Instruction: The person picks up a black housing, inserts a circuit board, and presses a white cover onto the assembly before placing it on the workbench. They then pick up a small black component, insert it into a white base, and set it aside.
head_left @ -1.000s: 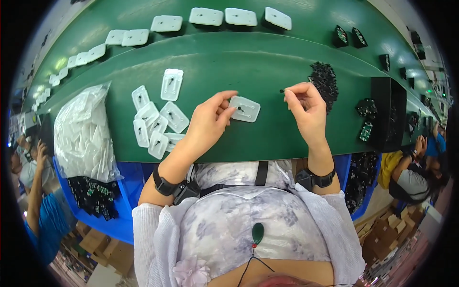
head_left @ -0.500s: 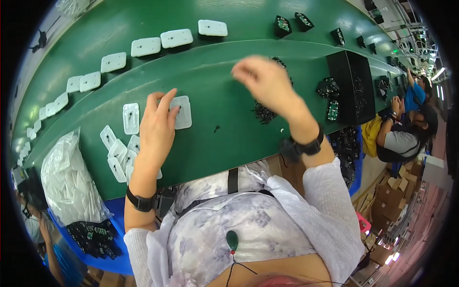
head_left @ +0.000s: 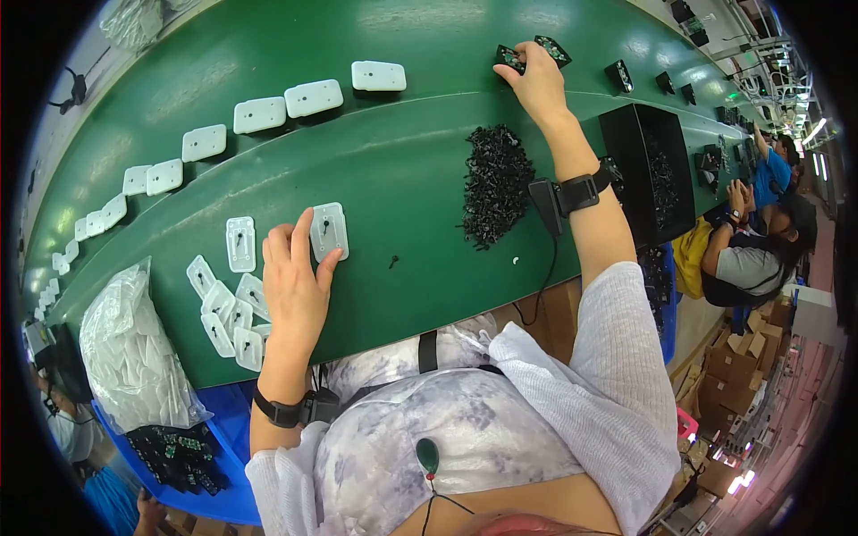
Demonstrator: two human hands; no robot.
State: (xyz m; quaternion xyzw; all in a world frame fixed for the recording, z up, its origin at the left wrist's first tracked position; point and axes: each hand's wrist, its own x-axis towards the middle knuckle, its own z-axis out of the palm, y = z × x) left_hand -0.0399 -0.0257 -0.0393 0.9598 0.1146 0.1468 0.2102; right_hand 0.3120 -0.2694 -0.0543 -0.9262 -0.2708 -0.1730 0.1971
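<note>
My left hand (head_left: pixel 298 272) is at a translucent white plastic cover (head_left: pixel 332 234) lying on the green table, its index finger at the cover's left edge and its thumb at the lower edge. A small black piece stands in the cover's middle. Out at the far right, my right hand (head_left: pixel 542 82) has its thumb and fingers round a black housing (head_left: pixel 508 59) with a green circuit board in it. A second such housing (head_left: pixel 556 52) is just beyond the fingers, partly covered. One loose black screw-like piece (head_left: pixel 393 262) lies between my hands.
A pile of small black pieces (head_left: pixel 497 183) lies right of centre, near a black box (head_left: pixel 636 170). More covers (head_left: pixel 214 308) sit at the left by a clear bag (head_left: pixel 134 348). White lids (head_left: pixel 259 114) form a row behind. A blue bin (head_left: pixel 234 420) stands below the table's edge.
My right hand has moved up and away from above the black pile, and is now at a black housing. The left hand stays by the cover, its thumb now over the lower edge.
</note>
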